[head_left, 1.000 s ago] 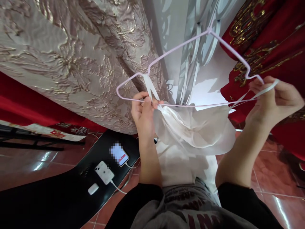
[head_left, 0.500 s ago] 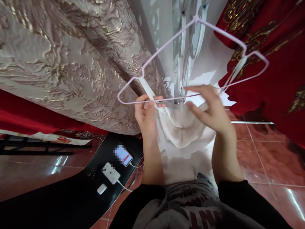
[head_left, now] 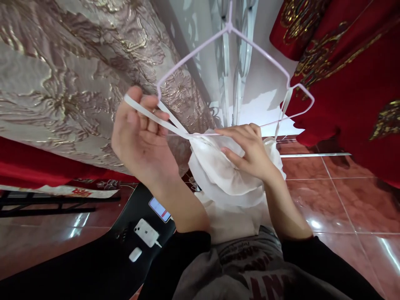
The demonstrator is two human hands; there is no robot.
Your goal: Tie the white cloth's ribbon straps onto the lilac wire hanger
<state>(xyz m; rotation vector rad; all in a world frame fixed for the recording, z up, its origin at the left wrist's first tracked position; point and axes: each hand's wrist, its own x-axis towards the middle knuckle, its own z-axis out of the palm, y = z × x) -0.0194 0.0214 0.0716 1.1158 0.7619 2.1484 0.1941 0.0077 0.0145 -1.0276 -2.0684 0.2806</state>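
Observation:
A pale lilac wire hanger (head_left: 259, 50) hangs in front of me, carrying a white garment (head_left: 218, 166) by its thin straps. My left hand (head_left: 143, 129) is at the hanger's left end, palm turned up. Its curled fingers hold a white strap (head_left: 150, 116), drawn taut out to the left. The other strap (head_left: 284, 106) sits in the notch at the hanger's right end. My right hand (head_left: 246, 148) lies over the garment's top edge and the lower bar, fingers stretched and thumb apart. Much of the bar is hidden behind it.
Heavy embossed fabric (head_left: 78, 79) hangs close on the left, and red fabric with gold trim (head_left: 337, 91) on the right. On a black bench (head_left: 93, 254) lie two phones, a white one (head_left: 146, 232) and one with a lit screen (head_left: 160, 208), and a small white case (head_left: 135, 254). Red tiles (head_left: 331, 200) cover the floor.
My left hand has moved left and up, pulling the strap outward. My right hand has come down left onto the garment and bar. The hanger has shifted left in view.

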